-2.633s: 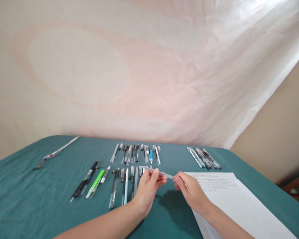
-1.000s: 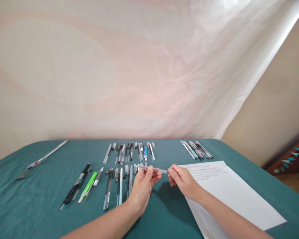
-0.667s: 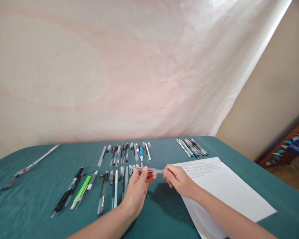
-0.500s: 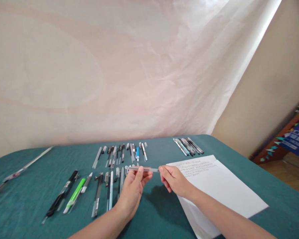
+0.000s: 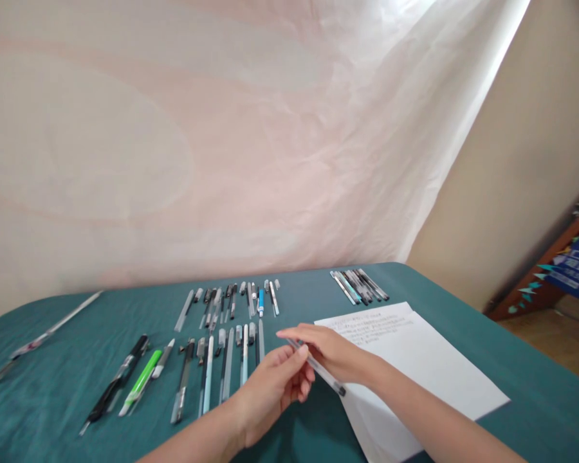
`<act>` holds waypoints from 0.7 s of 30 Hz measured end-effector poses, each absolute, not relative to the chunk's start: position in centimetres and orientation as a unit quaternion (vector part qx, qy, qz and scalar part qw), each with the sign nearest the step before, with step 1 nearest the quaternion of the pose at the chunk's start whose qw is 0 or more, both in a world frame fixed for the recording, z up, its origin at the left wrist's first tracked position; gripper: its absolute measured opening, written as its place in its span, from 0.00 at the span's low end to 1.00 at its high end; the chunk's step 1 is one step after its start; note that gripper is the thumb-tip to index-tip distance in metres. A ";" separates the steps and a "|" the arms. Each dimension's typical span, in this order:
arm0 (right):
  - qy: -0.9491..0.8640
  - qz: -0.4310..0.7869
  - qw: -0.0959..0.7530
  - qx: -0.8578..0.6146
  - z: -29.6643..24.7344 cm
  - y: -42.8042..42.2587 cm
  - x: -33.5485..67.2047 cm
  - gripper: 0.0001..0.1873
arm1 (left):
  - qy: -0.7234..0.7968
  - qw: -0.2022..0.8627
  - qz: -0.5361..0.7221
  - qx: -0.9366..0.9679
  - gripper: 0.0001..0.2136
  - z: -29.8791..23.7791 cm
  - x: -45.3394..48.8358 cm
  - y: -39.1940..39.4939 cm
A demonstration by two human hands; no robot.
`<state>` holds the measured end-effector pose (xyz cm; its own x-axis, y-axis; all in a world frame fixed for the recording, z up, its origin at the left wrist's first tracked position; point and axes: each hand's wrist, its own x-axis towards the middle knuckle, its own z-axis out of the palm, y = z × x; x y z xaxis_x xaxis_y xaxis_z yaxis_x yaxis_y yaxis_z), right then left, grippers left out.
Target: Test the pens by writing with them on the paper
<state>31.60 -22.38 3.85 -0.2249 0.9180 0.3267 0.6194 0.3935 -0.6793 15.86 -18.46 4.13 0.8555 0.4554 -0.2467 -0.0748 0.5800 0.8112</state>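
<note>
Between the thumb and fingers of my left hand (image 5: pixel 289 376) is a slim clear pen (image 5: pixel 324 371). It slants down to the right, and its lower end is black. My right hand (image 5: pixel 332 350) lies over the pen's upper part, index finger stretched out to the left across that end. The right thumb and other fingers are mostly hidden. Left of my hands, a front row of pens (image 5: pixel 228 366) with separate caps lies on the green cloth. Behind it is a second row of pens and caps (image 5: pixel 215 307).
White sheets (image 5: pixel 415 360) with handwriting lie under and beyond my right forearm. A tight group of pens (image 5: pixel 359 287) sits at the back right. A green pen (image 5: pixel 142 379) and a black pen (image 5: pixel 116 386) are at the left, with a long thin wrapped stick (image 5: pixel 53 328) further out.
The pen has turned from nearly level to slanting down right, its black end now showing. My right hand has moved left, its index finger straightened over the pen. My left hand has shifted slightly right and lower.
</note>
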 end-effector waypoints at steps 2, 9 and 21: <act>-0.777 0.181 0.327 -0.506 3.9 -22.8 31.7 0.17 | 0.227 0.849 0.119 0.463 0.15 4.2 16.2 -19.4; -0.751 0.089 0.270 -0.596 3.8 -26.6 32.5 0.12 | 0.220 0.770 0.126 0.585 0.16 4.0 17.8 -21.1; -0.458 0.159 0.480 -0.731 1.2 -28.8 41.2 0.20 | 0.025 0.382 0.081 0.920 0.22 2.5 15.8 -21.4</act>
<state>41.21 -28.80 1.25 0.5299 0.8225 0.2065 0.5162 -0.1197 -0.8480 15.84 -21.38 2.47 0.9855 0.1084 0.1306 -0.0160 -0.7069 0.7071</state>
